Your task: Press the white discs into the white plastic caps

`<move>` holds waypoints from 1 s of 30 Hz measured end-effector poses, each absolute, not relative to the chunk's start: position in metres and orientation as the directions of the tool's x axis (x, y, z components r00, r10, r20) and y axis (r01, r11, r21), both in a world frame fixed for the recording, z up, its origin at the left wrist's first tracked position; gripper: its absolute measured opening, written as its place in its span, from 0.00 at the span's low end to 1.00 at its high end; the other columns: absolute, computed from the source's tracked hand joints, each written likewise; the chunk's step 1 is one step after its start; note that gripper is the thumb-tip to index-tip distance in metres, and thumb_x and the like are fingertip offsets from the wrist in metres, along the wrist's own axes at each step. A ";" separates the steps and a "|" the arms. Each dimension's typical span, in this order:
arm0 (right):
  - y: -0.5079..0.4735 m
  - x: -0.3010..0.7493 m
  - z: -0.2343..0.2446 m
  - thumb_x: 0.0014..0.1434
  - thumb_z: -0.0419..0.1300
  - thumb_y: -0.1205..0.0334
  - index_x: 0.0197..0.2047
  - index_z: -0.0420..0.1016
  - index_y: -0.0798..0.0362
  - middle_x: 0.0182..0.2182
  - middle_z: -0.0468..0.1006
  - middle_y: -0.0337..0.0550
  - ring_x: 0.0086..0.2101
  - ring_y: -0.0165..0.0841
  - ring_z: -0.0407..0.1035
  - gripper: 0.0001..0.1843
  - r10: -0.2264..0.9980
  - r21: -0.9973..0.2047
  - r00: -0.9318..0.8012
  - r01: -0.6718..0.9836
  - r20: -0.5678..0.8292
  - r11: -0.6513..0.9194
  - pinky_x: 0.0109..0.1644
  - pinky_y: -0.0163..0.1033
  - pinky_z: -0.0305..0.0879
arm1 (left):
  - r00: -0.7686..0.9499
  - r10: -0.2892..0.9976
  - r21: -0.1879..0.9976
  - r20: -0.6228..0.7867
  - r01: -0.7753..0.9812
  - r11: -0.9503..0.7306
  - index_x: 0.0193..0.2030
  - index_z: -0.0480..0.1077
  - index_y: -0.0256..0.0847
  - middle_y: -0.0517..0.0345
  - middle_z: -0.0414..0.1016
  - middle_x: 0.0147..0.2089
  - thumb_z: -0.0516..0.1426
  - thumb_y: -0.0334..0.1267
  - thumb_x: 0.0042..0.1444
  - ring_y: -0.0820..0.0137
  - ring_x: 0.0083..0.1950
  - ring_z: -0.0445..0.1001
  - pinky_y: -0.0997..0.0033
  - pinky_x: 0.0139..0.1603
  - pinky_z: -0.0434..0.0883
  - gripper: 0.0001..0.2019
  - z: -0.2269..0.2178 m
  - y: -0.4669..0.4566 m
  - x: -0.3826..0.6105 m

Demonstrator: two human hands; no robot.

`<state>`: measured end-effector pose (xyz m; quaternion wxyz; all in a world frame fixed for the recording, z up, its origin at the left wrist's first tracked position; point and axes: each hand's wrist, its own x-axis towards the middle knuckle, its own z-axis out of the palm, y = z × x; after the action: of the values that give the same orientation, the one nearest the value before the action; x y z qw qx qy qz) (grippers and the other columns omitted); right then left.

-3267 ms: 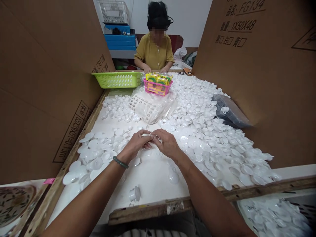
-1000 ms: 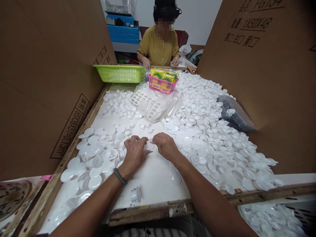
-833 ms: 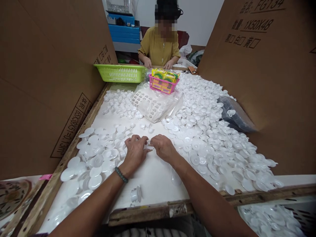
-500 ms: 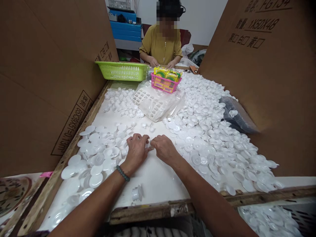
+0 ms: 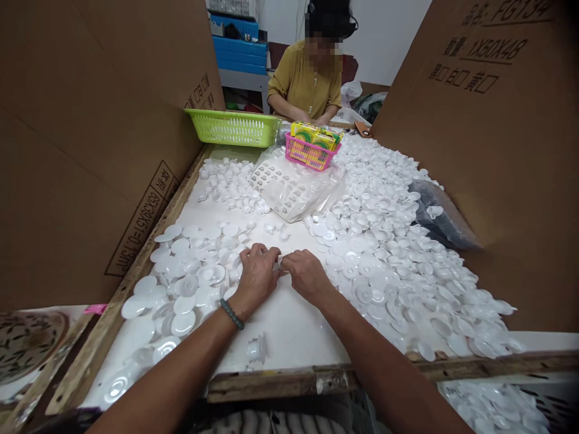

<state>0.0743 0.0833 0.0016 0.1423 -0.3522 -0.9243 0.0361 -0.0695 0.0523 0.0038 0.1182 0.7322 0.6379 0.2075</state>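
My left hand (image 5: 259, 271), with a beaded bracelet (image 5: 232, 314) at the wrist, is closed with its fingertips pinched on a small white plastic piece (image 5: 279, 264). My right hand (image 5: 307, 274) grips the same piece from the other side; most of it is hidden by the fingers. Round white plastic discs (image 5: 184, 303) lie scattered left of my left hand. To the right of my right hand spreads a large heap of white disc-shaped plastic parts (image 5: 380, 241). One white part with a short stem (image 5: 257, 348) lies on its side near the front edge.
Cardboard walls (image 5: 90, 120) flank the table, which has a wooden edge (image 5: 280, 386). Farther back are a green basket (image 5: 235, 129), a pink basket (image 5: 312, 158) with yellow boxes, and a clear plastic bag (image 5: 294, 193). A person in a yellow top (image 5: 303, 81) sits opposite.
The whole view has shifted slightly, so most things sit a little farther right. Both hands stay together on the small piece with only slight finger movement. The person opposite leans a little differently.
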 end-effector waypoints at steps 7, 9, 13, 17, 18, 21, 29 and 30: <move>0.086 0.080 0.003 0.53 0.51 0.78 0.28 0.70 0.54 0.26 0.73 0.40 0.31 0.31 0.62 0.12 0.670 -0.193 -0.720 0.642 0.180 0.742 0.35 0.37 0.49 | 0.133 0.976 0.422 0.173 0.885 -0.195 0.41 0.65 0.42 0.56 0.71 0.39 0.57 0.30 0.49 0.62 0.47 0.61 0.58 0.47 0.53 0.12 0.001 0.053 -0.070; 0.086 0.079 0.005 0.53 0.51 0.78 0.27 0.70 0.54 0.25 0.73 0.40 0.30 0.31 0.62 0.12 0.682 -0.177 -0.714 0.659 0.156 0.731 0.34 0.37 0.48 | 0.134 0.977 0.436 0.167 0.878 -0.195 0.41 0.66 0.42 0.56 0.71 0.39 0.58 0.30 0.49 0.63 0.47 0.60 0.59 0.47 0.53 0.12 0.001 0.053 -0.070; 0.084 0.076 0.005 0.54 0.50 0.78 0.29 0.70 0.55 0.26 0.73 0.40 0.28 0.30 0.61 0.12 0.694 -0.160 -0.705 0.675 0.147 0.720 0.34 0.37 0.47 | 0.124 0.980 0.464 0.158 0.866 -0.185 0.42 0.66 0.42 0.55 0.71 0.40 0.58 0.31 0.48 0.62 0.47 0.60 0.59 0.47 0.54 0.13 0.003 0.052 -0.070; 0.082 0.078 0.000 0.54 0.49 0.78 0.30 0.71 0.55 0.26 0.73 0.40 0.29 0.30 0.62 0.13 0.682 -0.162 -0.707 0.663 0.188 0.731 0.34 0.37 0.48 | 0.128 0.979 0.468 0.157 0.864 -0.188 0.42 0.66 0.42 0.55 0.71 0.40 0.57 0.31 0.49 0.62 0.47 0.61 0.59 0.46 0.54 0.13 0.006 0.051 -0.070; 0.083 0.079 -0.002 0.54 0.49 0.78 0.30 0.71 0.55 0.26 0.73 0.40 0.29 0.30 0.62 0.12 0.677 -0.171 -0.706 0.655 0.209 0.736 0.34 0.37 0.48 | 0.129 0.979 0.468 0.161 0.863 -0.191 0.42 0.66 0.42 0.54 0.70 0.40 0.57 0.31 0.49 0.62 0.47 0.61 0.59 0.46 0.54 0.12 0.007 0.050 -0.070; 0.085 0.083 -0.006 0.57 0.50 0.75 0.32 0.72 0.54 0.29 0.74 0.40 0.31 0.30 0.62 0.11 0.656 -0.236 -0.701 0.612 0.281 0.755 0.35 0.36 0.50 | 0.125 0.976 0.470 0.180 0.861 -0.196 0.42 0.67 0.41 0.53 0.70 0.40 0.56 0.33 0.49 0.61 0.47 0.61 0.58 0.46 0.54 0.11 0.006 0.050 -0.071; 0.094 0.084 -0.006 0.60 0.52 0.68 0.31 0.74 0.52 0.36 0.70 0.44 0.34 0.31 0.60 0.11 0.661 -0.338 -0.621 0.568 0.422 0.750 0.35 0.35 0.56 | 0.084 0.991 0.590 0.104 0.797 -0.130 0.44 0.68 0.44 0.58 0.74 0.41 0.50 0.25 0.45 0.63 0.48 0.63 0.57 0.49 0.55 0.19 0.010 0.058 -0.077; 0.095 0.084 -0.006 0.60 0.52 0.68 0.30 0.74 0.52 0.34 0.69 0.44 0.34 0.31 0.60 0.11 0.665 -0.351 -0.622 0.565 0.413 0.747 0.35 0.34 0.57 | 0.064 0.994 0.600 0.089 0.793 -0.105 0.43 0.69 0.44 0.58 0.74 0.40 0.50 0.26 0.47 0.63 0.47 0.64 0.57 0.49 0.55 0.18 0.012 0.060 -0.077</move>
<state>0.0839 0.0946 -0.0057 0.2662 -0.3435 -0.8958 0.0936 -0.0767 0.0600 0.0118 0.2028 0.7007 0.6376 0.2478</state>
